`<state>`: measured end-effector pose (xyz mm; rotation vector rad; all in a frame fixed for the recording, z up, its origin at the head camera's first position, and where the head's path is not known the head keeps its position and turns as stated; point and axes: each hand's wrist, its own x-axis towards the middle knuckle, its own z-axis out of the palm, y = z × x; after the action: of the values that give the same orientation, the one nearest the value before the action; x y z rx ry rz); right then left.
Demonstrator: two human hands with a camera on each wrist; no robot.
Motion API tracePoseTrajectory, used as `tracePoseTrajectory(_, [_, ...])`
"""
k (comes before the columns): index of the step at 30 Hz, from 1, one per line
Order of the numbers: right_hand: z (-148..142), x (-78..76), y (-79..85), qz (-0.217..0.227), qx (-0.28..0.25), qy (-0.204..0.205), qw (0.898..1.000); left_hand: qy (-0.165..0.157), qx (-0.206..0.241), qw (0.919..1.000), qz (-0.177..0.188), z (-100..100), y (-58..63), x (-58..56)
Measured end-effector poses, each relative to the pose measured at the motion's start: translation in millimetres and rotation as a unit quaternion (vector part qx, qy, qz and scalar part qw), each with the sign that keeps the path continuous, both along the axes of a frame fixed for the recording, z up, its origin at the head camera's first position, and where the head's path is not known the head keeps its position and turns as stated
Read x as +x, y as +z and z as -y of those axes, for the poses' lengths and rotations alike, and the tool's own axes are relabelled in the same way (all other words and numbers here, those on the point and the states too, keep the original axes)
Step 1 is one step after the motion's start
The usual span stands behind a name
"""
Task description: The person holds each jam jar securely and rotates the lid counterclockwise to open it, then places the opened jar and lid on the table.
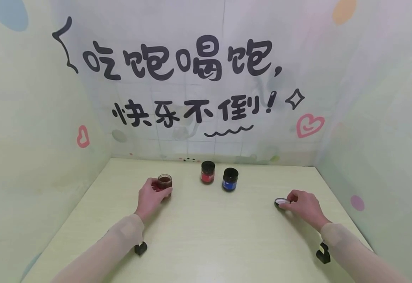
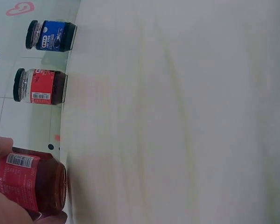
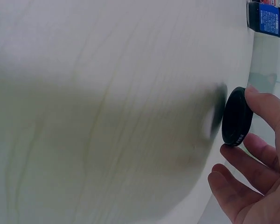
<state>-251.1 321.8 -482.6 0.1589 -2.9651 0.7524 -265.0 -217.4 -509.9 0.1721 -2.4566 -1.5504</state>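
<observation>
On the left of the table, my left hand grips a glass jar with no lid on it, its open mouth facing up. A dark reddish content shows inside, and the left wrist view gives its red label with a barcode. Over at the right, my right hand pinches a round black lid by its rim between thumb and fingers. The pale inner face of the lid is turned up in the head view, close over the table.
Two capped jars stand at the back middle: one with a red label and, right of it, one with a blue label. Patterned walls close off the back and both sides of the pale table.
</observation>
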Motion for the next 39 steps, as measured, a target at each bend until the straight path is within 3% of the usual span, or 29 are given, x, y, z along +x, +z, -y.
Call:
tracePoseTrajectory(5, [-3.4, 7.9, -2.6, 0.004, 0.012, 0.005, 1.0, -0.014, -0.013, 0.9997, 0.012, 1.1, -2.9, 0.3])
tracePoseTrajectory(11, [-0.2, -1.6, 4.3, -0.029, 0.023, 0.044, 0.998, 0.01, 0.007, 0.9999, 0.0, 6.9, 3.7, -3.2])
tracePoseTrajectory(16, [-2.9, -4.9, 7.9, -0.023, 0.046, 0.046, 0.998, -0.002, 0.004, 1.0, -0.001, 6.2, 6.6, -7.5])
tracePoseTrajectory(27, [10.1, 0.5, -7.4, -0.02, 0.067, 0.055, 0.996, -0.005, -0.029, 0.9988, 0.038, 14.5, 10.7, 6.1])
tracePoseTrajectory(33, [10.3, 2.1, -1.8, -0.024, 0.073, 0.052, 0.996, -0.015, -0.034, 0.998, 0.052, 12.8, 12.8, 2.0])
tracePoseTrajectory(39, [16.0, 1.2, 0.1, -0.033, 0.084, 0.06, 0.994, -0.021, -0.028, 0.9973, 0.065, 12.5, 25.7, 11.7])
